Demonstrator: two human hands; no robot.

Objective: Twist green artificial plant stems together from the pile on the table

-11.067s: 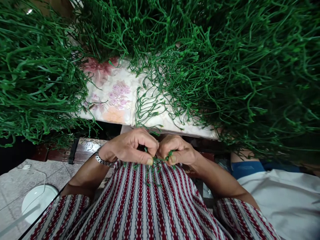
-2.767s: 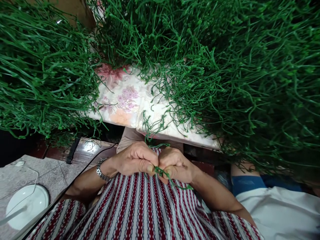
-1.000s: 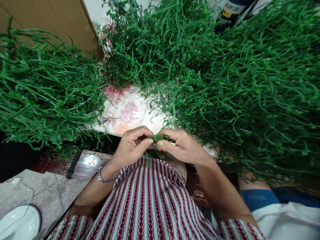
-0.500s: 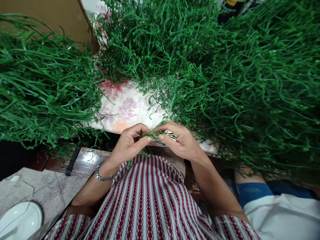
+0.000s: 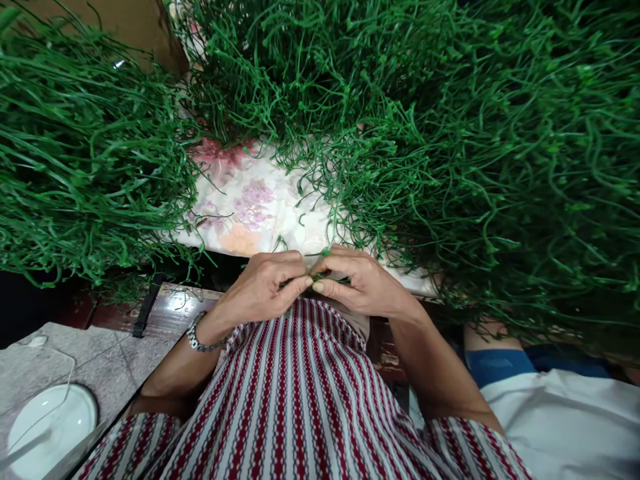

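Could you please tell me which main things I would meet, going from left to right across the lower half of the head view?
Round white base → silver wristband → left hand → right hand → blue cloth.

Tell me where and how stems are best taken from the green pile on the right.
Probably pinch the green pile by its loose stem ends at the left edge, coming from the near left over the floral cloth: they fan out thinly there but tangle farther right.

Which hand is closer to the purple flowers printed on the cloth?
Left. The left hand is below the purple flowers in view; the right hand is lower right, farther off.
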